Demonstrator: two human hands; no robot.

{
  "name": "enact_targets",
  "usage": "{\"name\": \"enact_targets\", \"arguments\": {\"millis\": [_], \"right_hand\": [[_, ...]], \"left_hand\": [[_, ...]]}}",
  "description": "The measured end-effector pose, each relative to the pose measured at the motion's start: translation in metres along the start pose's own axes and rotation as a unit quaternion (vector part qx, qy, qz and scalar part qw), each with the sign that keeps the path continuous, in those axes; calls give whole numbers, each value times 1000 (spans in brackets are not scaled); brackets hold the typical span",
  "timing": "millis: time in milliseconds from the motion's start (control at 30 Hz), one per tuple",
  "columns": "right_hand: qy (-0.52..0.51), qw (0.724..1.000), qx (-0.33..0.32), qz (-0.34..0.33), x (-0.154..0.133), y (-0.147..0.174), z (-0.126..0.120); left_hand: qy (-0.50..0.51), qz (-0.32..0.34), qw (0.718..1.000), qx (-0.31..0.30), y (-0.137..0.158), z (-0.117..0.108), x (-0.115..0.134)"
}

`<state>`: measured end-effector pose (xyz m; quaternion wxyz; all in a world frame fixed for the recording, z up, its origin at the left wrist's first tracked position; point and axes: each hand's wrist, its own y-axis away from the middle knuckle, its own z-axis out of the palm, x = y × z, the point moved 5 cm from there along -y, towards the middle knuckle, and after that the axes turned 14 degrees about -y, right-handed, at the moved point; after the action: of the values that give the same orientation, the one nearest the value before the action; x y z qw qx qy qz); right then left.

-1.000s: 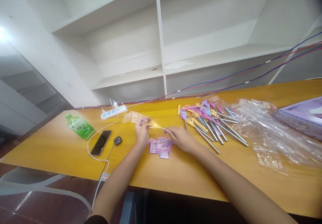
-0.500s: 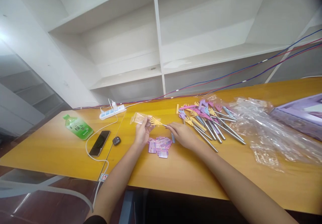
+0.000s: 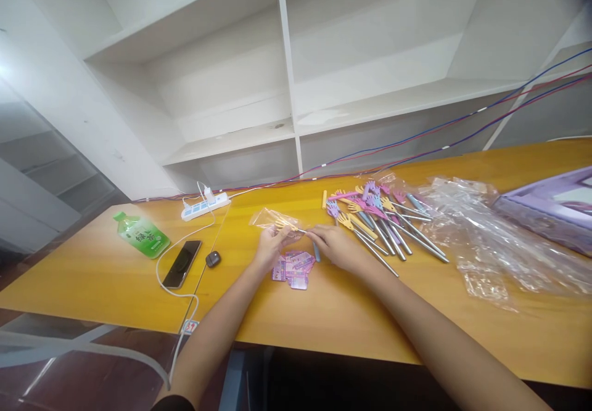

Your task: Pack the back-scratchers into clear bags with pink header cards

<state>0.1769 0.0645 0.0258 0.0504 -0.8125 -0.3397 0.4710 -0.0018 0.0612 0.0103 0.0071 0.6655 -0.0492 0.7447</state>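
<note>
My left hand (image 3: 271, 248) is closed on a small clear plastic bag (image 3: 264, 217). A yellow back scratcher (image 3: 288, 223) points left, its hand-shaped head at the bag and seemingly within its film. Around its metal rod, my right hand (image 3: 333, 242) is closed, fingers pinched. Just below the hands lies a loose stack of purple printed cards (image 3: 296, 268). A light-blue handle (image 3: 316, 251) shows beside my right fingers. To the right is a pile of back scratchers (image 3: 377, 214) in several colours with metal rods.
Clear plastic bags (image 3: 481, 238) spread over the right of the wooden table (image 3: 351, 331), near a purple box (image 3: 546, 204). On the left are a green bottle (image 3: 142, 236), a phone (image 3: 182, 264), a black earbud case (image 3: 213, 259) and a power strip (image 3: 205, 206) with a trailing cable.
The plastic bag and my left hand have shifted right, over the yellow scratcher's head, which was outside the bag before. My right hand keeps its grip on the rod.
</note>
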Motion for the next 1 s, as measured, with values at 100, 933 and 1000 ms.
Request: {"name": "enact_targets", "arguments": {"millis": [100, 933, 1000], "right_hand": [[-43, 998, 20, 27, 1, 0, 4], [-79, 994, 76, 3, -7, 5, -4], [-60, 995, 84, 0, -6, 6, -5]], "left_hand": [[-35, -4, 999, -24, 4, 9, -5], [-86, -6, 996, -31, 10, 19, -32], [-87, -3, 995, -56, 13, 24, -35]]}}
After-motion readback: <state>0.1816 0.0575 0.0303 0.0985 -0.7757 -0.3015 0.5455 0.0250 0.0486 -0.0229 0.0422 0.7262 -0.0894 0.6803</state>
